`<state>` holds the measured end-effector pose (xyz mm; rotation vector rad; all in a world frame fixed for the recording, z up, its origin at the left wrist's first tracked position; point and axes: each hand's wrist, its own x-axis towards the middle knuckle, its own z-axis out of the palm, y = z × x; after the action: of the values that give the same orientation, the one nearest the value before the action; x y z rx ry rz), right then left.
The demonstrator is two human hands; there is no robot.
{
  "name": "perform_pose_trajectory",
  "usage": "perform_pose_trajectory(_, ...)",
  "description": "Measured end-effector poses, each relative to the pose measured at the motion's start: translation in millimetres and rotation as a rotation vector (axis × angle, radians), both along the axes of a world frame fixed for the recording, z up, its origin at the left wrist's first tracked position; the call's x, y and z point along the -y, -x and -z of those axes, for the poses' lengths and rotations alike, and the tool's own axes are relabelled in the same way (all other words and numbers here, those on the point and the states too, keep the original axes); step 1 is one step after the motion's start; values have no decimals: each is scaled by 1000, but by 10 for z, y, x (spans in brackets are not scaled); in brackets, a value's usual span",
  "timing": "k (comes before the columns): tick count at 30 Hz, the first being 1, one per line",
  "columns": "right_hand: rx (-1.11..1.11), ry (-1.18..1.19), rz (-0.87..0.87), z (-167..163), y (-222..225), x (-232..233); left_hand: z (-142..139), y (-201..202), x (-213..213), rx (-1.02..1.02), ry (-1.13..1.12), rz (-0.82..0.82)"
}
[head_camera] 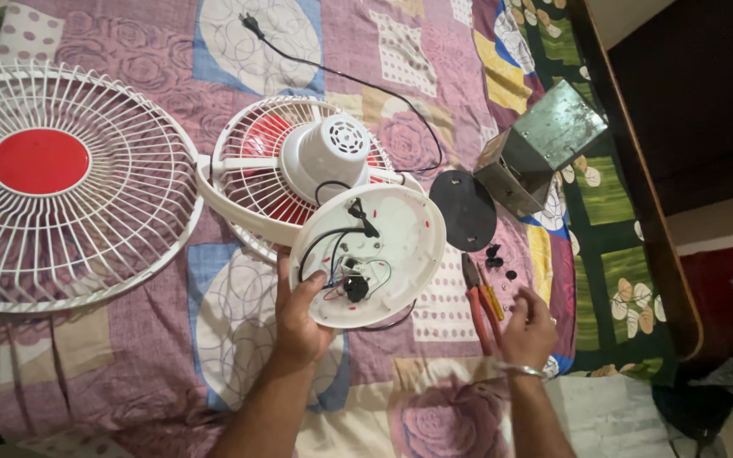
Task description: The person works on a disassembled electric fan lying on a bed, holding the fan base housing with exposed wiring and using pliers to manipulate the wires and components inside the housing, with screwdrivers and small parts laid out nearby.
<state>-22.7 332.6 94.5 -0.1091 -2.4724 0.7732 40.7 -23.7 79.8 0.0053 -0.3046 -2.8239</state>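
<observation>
Fan base [383, 246], round and white, lies upside down on the patchwork bedcover [129, 373], with its black and coloured wires [345, 254] open to the head view; the left hand [299, 318] holds it at the lower rim, its grip closed on that rim with the thumb on the inside; the base is joined to the white motor housing [328, 153] and the rear grille [256, 170] just behind it; the right hand [529, 326] is beside the red-handled pliers [478, 305], fingers curled narrow, and I cannot tell if they hold something small; a black round plate [467, 208] and small black parts [495, 257] lie near; the front grille [53, 182] with red centre lies at the left; a grey metal box [545, 144] stands at the right.
</observation>
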Motion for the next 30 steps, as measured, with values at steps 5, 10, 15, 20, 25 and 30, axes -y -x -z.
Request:
perform_pose_trajectory(5, 173, -236, -21, 560, 191, -938, 32, 37, -70, 5, -4, -24)
perform_pose_trajectory(10, 188, -432, 3, 683, 287, -1055, 171, 42, -157, 50, 10, -2)
perform_pose_trajectory(15, 48, -77, 31, -31, 158, -320, 297, 61, -193, 28, 699, -275)
perform_pose_trajectory(20, -124, 56, -376, -516, -471, 1102, 237, 61, -224, 82, 67, 44)
perform_pose_trajectory(25, -144, -48, -595, -807, -436, 2246, 94, 40, -160, 54, 129, 67)
perform_pose_trajectory(30, -181, -153, -640, -932, -338, 2684, 75, -11, -52, 34, 247, 52)
